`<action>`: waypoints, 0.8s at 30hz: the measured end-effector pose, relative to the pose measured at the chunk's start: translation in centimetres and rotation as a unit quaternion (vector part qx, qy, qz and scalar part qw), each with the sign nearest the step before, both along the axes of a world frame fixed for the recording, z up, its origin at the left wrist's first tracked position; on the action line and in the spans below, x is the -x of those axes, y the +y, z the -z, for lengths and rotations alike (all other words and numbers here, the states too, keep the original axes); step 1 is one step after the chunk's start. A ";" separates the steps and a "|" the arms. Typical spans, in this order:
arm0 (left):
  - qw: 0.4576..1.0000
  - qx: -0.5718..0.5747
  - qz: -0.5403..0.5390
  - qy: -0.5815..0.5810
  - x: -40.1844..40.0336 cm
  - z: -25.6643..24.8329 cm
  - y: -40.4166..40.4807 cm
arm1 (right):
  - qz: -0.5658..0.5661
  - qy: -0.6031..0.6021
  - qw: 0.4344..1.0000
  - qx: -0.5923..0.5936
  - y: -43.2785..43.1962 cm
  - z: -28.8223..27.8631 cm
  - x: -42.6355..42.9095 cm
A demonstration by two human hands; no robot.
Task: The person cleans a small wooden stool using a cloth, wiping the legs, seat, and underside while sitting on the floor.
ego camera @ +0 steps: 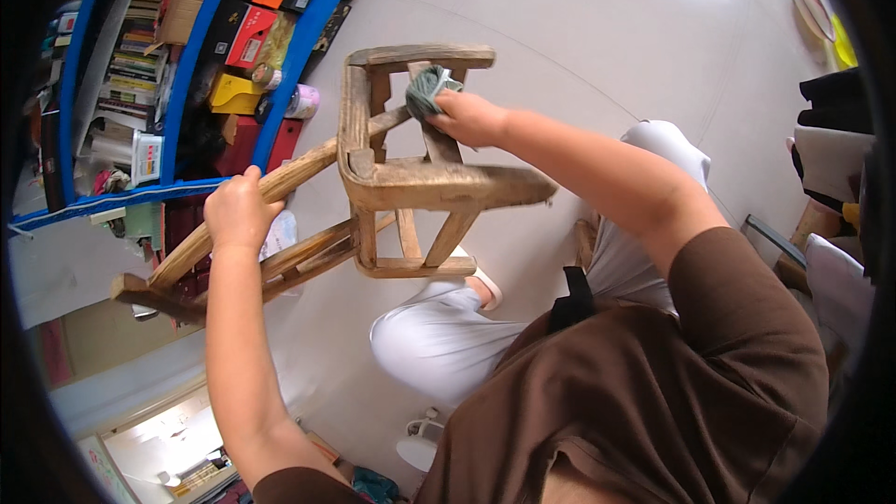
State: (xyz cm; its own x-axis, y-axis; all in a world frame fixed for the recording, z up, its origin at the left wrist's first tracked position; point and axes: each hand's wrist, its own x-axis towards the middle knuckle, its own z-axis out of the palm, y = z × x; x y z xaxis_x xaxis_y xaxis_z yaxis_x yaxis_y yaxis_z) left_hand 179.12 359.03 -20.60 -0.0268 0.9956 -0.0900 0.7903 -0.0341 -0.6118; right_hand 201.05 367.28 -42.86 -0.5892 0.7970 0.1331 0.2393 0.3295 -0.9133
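A worn wooden chair (420,185) is tipped over in front of me, its legs and rails pointing up and to the right. My left hand (241,213) is wrapped around one long post (301,171) of the chair, towards its top rail (150,297). In my right hand (470,115) is a bunched grey-green cloth (423,92). The cloth is pressed against a flat crosspiece (439,143) between the legs. Pale floor shows through gaps in the frame. My fingers on the cloth are partly hidden.
A blue shelf unit (183,91) with books and boxes stands at left. Several dark and pale things (836,154) crowd the right edge, near a yellow object (845,42) and a round basin (813,8). Below, a white round object (418,449) sits beside my knee (420,343).
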 end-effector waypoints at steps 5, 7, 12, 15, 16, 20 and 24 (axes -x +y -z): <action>0.999 0.042 -0.005 0.019 2.2 0.3 -0.2 | -0.071 0.016 0.970 -0.233 -4.7 -0.5 0.4; 0.998 0.054 0.019 0.030 3.3 0.6 -0.5 | -0.077 0.084 0.949 -0.293 -6.5 -1.9 0.4; 0.995 0.026 0.088 0.032 2.3 0.7 0.7 | -0.135 -0.023 0.960 -0.244 -9.1 -4.1 1.4; 0.994 0.027 0.099 0.035 1.7 0.6 1.1 | -0.137 -0.032 0.960 -0.243 -8.7 -4.1 1.9; 0.993 0.026 0.110 0.034 2.1 0.8 1.1 | -0.166 -0.048 0.955 -0.240 -8.6 -4.1 1.9; 0.988 0.032 0.150 0.002 1.8 0.5 1.2 | -0.154 -0.046 0.949 -0.270 -8.3 -2.9 1.1; 0.978 0.008 0.207 -0.039 -0.1 0.9 1.4 | -0.062 -0.061 0.951 -0.298 -6.5 -1.3 -1.3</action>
